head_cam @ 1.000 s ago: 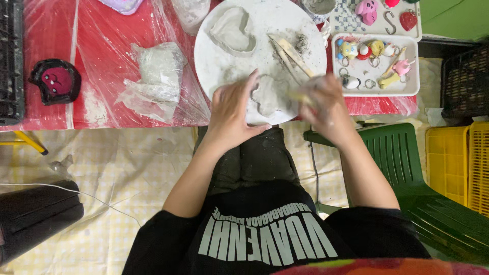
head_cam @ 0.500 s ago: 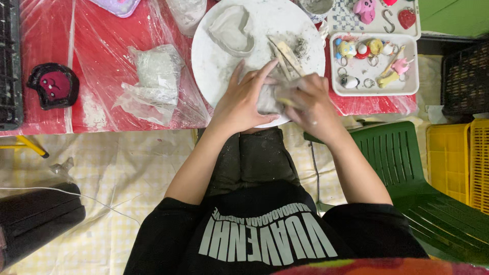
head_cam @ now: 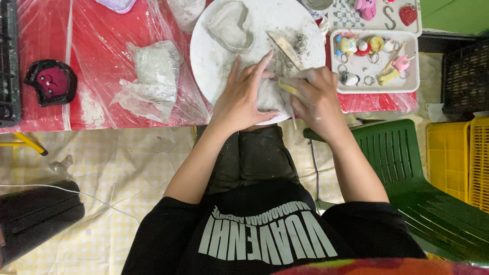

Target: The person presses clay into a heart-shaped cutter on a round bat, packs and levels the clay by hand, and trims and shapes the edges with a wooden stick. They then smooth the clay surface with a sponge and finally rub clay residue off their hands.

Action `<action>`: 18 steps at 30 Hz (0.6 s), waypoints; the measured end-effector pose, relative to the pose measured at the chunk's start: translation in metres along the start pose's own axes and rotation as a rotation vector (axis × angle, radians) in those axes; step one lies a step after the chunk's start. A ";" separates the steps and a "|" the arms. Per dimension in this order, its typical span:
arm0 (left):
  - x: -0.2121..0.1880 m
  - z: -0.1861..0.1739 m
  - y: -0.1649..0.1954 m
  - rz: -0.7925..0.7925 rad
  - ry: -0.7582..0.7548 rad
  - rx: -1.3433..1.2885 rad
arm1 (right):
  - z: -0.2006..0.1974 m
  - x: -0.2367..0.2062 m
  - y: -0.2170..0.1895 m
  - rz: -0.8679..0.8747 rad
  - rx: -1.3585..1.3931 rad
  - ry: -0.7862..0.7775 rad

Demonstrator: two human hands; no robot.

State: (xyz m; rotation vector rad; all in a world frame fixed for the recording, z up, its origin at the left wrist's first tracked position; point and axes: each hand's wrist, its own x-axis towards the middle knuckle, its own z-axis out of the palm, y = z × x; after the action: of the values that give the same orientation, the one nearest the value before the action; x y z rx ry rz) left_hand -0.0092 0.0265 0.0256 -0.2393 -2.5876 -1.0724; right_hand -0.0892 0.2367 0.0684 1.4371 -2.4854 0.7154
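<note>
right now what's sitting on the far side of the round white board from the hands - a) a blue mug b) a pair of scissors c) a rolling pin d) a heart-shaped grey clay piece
d: on the white board, beyond the left hand and right hand working a grey clay lump, lies a heart-shaped grey clay piece.

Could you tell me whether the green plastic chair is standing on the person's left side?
No, the green plastic chair stands beside the person's right arm.
</note>
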 end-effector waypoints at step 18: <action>-0.019 0.024 0.009 0.552 -0.058 0.135 | -0.021 -0.058 0.036 0.359 0.471 0.280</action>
State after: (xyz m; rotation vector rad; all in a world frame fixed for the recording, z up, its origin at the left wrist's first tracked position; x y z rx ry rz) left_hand 0.0057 0.0495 0.0085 -0.8968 -2.4027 -0.6940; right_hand -0.0918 0.3069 0.0526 0.9107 -2.4675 1.5381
